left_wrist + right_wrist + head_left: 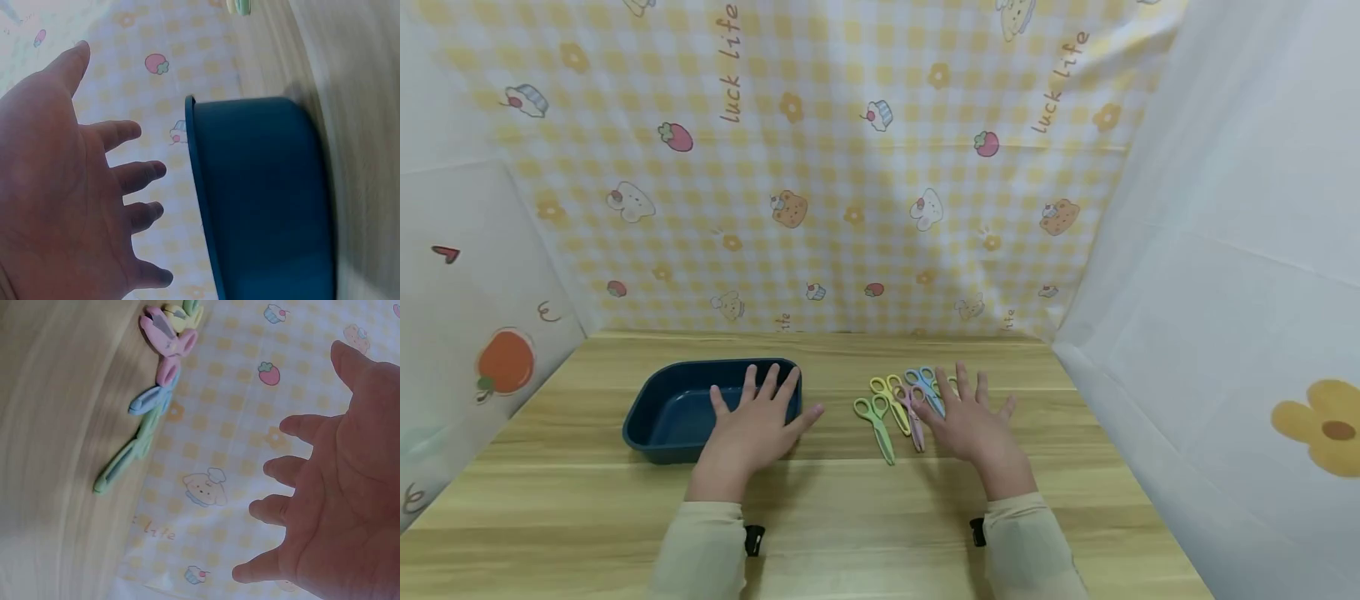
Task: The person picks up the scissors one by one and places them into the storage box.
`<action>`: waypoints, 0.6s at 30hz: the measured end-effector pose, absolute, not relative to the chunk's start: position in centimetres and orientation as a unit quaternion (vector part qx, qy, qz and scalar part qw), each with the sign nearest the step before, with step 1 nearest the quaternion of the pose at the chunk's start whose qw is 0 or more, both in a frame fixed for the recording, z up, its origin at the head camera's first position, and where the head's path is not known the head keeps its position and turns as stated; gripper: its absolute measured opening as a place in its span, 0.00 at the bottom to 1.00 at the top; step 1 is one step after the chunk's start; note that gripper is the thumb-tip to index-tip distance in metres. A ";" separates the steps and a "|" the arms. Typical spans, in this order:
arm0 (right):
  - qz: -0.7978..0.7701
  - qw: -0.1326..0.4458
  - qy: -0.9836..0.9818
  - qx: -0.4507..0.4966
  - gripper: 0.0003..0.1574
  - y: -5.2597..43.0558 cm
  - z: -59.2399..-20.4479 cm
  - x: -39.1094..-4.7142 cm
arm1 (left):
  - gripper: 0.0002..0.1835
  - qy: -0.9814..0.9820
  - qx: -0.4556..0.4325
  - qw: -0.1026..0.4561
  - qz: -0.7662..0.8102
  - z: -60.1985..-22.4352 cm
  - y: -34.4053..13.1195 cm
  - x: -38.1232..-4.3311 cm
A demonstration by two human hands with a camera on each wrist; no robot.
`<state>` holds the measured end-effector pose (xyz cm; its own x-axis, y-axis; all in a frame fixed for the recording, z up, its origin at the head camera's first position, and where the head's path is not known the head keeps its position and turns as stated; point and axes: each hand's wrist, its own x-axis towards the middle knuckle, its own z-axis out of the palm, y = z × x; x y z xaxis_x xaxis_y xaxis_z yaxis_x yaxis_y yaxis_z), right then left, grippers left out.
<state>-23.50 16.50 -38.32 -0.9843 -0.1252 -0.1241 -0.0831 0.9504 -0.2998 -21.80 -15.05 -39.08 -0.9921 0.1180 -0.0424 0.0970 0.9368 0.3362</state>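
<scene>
My left hand (754,432) is spread above the near right part of a dark blue bin (658,452). In the left wrist view the hand (59,187) stands apart from the bin's wall (262,187), holding nothing. Over on the right, my right hand (972,423) hovers with fingers spread beside several scissors, partly covering them in the head view. A green pair (880,432), a yellow pair (892,403), a pink-purple pair (915,429) and a blue pair (922,385) lie close together. Another green pair (119,464) shows in the right wrist view, below the right hand (344,494).
Everything stands on a wood-grain table (857,517). A yellow checked cloth (850,175) hangs along its back edge. White sheets enclose the left side (467,317) and the right side (1217,333).
</scene>
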 end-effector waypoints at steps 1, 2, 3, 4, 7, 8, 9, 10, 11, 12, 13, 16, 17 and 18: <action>-0.149 0.071 0.985 -0.054 0.54 16.6 -38.2 -23.6 | 0.53 0.984 0.056 0.031 0.167 -39.0 -15.3 -21.8; -0.148 0.072 0.985 -0.054 0.54 16.6 -38.2 -23.6 | 0.53 0.984 0.057 0.031 0.166 -38.9 -15.5 -21.8; -0.145 0.071 0.985 -0.055 0.54 16.7 -38.1 -23.7 | 0.54 0.984 0.058 0.031 0.166 -38.8 -15.7 -21.8; -0.140 0.071 0.986 -0.056 0.54 16.8 -38.0 -23.7 | 0.55 0.984 0.058 0.032 0.166 -38.8 -15.9 -21.7; -0.129 0.068 0.988 -0.058 0.55 17.2 -37.7 -24.0 | 0.56 0.984 0.056 0.032 0.164 -38.5 -16.9 -21.5; -0.124 0.066 0.988 -0.059 0.56 17.4 -37.6 -24.1 | 0.56 0.984 0.055 0.033 0.165 -38.4 -17.3 -21.4; -0.121 0.067 0.989 -0.060 0.57 17.5 -37.5 -24.2 | 0.56 0.984 0.054 0.033 0.165 -38.4 -17.8 -21.3; -0.120 0.068 0.989 -0.060 0.58 17.7 -37.4 -24.2 | 0.56 0.984 0.052 0.033 0.164 -38.3 -18.2 -21.2; -0.120 0.068 0.989 -0.061 0.59 17.8 -37.3 -24.3 | 0.56 0.985 0.049 0.034 0.164 -38.3 -18.8 -21.1; -0.120 0.068 0.988 -0.063 0.60 17.9 -37.2 -24.4 | 0.57 0.985 0.046 0.034 0.164 -38.3 -19.3 -21.1; -0.118 0.068 0.989 -0.065 0.60 18.0 -37.1 -24.4 | 0.57 0.985 0.044 0.035 0.164 -38.4 -19.9 -21.0; -0.116 0.069 0.988 -0.069 0.57 18.4 -36.8 -24.6 | 0.58 0.986 0.034 0.038 0.161 -38.6 -22.1 -21.0; -0.115 0.068 0.989 -0.071 0.55 18.6 -36.8 -24.7 | 0.58 0.986 0.031 0.039 0.161 -38.7 -22.9 -20.9; -0.113 0.067 0.989 -0.073 0.53 18.8 -36.7 -24.9 | 0.59 0.986 0.027 0.041 0.160 -38.8 -23.8 -20.8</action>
<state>-24.87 18.79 -36.73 -0.9802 -0.1603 -0.1161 -0.1300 0.9638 -0.2327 -20.85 -23.79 -38.75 -0.9951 0.0670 -0.0721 0.0407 0.9472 0.3182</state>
